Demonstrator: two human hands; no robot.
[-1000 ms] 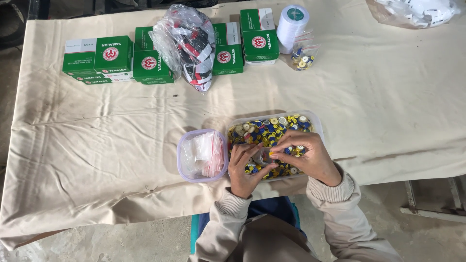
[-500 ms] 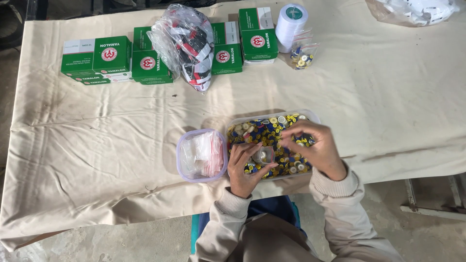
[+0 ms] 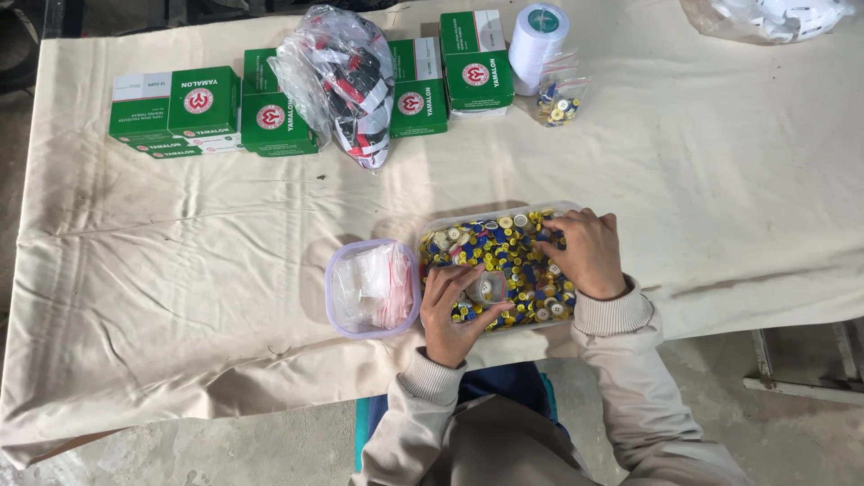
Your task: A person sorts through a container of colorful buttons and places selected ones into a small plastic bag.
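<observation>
1. The left hand [image 3: 457, 310] is closed around a small clear bag [image 3: 487, 288], pinched between thumb and fingers over the near-left part of the clear tray [image 3: 432, 229] of mixed buttons [image 3: 504, 247].
2. The right hand [image 3: 587, 252] lies palm-down on the buttons at the tray's right side, fingers spread and dipping in; whether anything is pinched under the fingertips I cannot tell.
3. To do this well, the bag's mouth should stay open and tilted toward the right hand, low over the tray, so dropped buttons fall back into the heap (not onto the cloth).
4. Just left of the tray, touching or nearly so, sits a round tub [image 3: 372, 288] of empty little bags.
5. The tray stands close to the near edge of the cloth-covered table [image 3: 180, 270], so elbows have little room there; wide bare cloth opens left and right.
6. Green boxes [image 3: 175, 112], a plastic sack [image 3: 337, 81] and a white spool [image 3: 538, 36] line the far side, well apart.
</observation>
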